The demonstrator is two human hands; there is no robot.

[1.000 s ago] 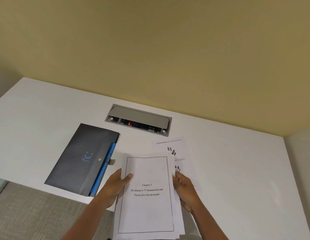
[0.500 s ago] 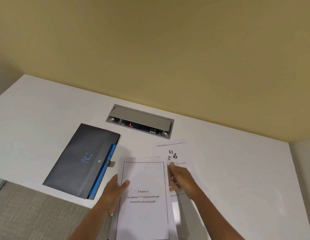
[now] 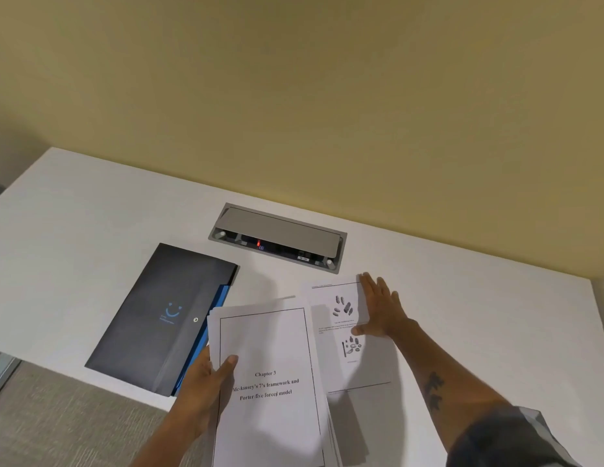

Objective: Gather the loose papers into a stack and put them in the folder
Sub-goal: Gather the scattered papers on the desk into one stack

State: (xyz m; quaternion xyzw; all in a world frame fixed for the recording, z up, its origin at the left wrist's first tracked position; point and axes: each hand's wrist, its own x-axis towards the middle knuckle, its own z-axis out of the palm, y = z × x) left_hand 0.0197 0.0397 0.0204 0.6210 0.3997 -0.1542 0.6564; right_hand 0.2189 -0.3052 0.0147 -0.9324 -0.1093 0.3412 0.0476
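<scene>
My right hand (image 3: 378, 310) is lying flat, fingers spread, on the loose sheet (image 3: 348, 338) (long axis pointing away); my left hand (image 3: 206, 385) is pinching the stack (image 3: 270, 382).

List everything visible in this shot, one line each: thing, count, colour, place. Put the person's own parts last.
desk: one, white, fills the lower half of the view, against the wall
wall: one, yellowish, behind the desk
socket box: one, grey, set into the desk near the wall, lid raised
folder: one, dark grey with blue edge and smiley mark, flat on the desk at left
paper stack: one, white, "Chapter 3" page on top, at the near edge
loose sheet: one, white with small printed pictures, flat on the desk right of the stack
floor: grey carpet, lower left
left hand: grips the stack's left edge
right hand: open, flat on the loose sheet
</scene>
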